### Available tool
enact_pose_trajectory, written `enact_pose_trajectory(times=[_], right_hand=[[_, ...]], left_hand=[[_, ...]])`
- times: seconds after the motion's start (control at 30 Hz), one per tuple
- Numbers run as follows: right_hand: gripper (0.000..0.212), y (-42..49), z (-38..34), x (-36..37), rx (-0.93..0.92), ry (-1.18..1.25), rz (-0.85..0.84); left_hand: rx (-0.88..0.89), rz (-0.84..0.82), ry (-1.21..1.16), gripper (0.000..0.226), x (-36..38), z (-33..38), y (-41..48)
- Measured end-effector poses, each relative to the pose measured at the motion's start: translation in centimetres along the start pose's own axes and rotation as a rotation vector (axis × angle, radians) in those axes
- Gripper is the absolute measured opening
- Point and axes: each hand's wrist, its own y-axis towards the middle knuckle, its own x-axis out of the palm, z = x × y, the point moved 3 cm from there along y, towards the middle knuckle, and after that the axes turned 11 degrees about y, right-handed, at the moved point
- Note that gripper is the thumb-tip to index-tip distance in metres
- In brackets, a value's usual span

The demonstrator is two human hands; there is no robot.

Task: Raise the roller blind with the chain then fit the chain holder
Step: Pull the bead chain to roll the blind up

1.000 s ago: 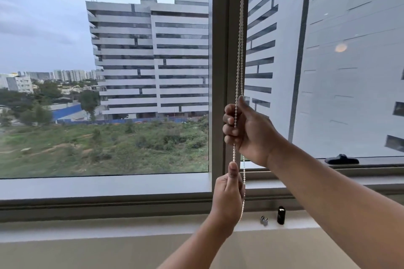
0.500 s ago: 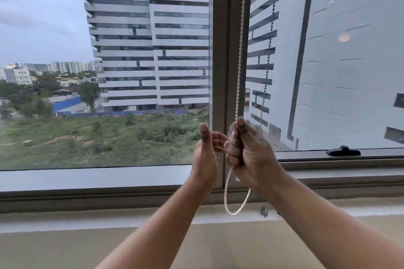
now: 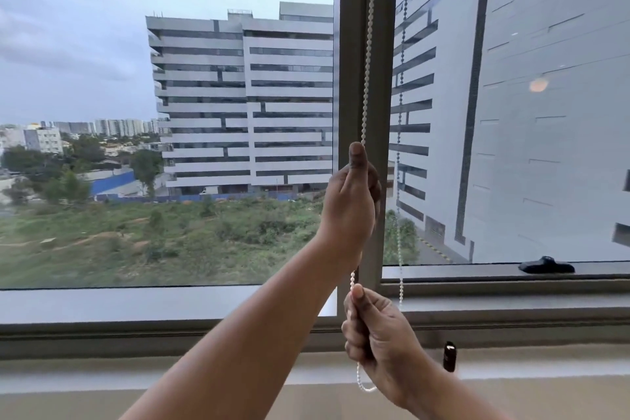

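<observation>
left hand fist on bead chain | right hand clasps it lower

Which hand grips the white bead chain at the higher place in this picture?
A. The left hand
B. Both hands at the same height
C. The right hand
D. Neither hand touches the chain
A. The left hand is closed on the bead chain in front of the window frame, while the right hand grips the same chain lower down, near the sill.
</observation>
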Motion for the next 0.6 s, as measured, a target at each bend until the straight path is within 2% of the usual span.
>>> enact_pose_trajectory(times=[0.1,0.2,0.37,0.53,0.6], right_hand=[[0.046,0.1,0.2,-0.3,-0.005,0.001,-0.028],[0.040,0.1,0.2,-0.8,0.011,-0.071,-0.014],[0.040,1.0,-2.9,-0.8,-0.039,-0.550,-0.011],[0.043,3.6,-8.3,-0.6,-0.114,-0.633,0.091],[0.044,4.4,-10.0,0.2,-0.134,-0.556,0.081]], left_hand=[[0.047,0.074,-0.012,0.060,0.3,-0.1,-0.3],[0.072,0.078,-0.062,0.061,0.5,-0.4,-0.7],[0.057,0.067,-0.061,0.060,0.6,-4.0,-2.4],[-0.054,0.032,-0.043,0.055,0.9,-9.8,-5.9],[-0.097,0.023,-0.059,0.052,1.1,-10.8,-6.7]])
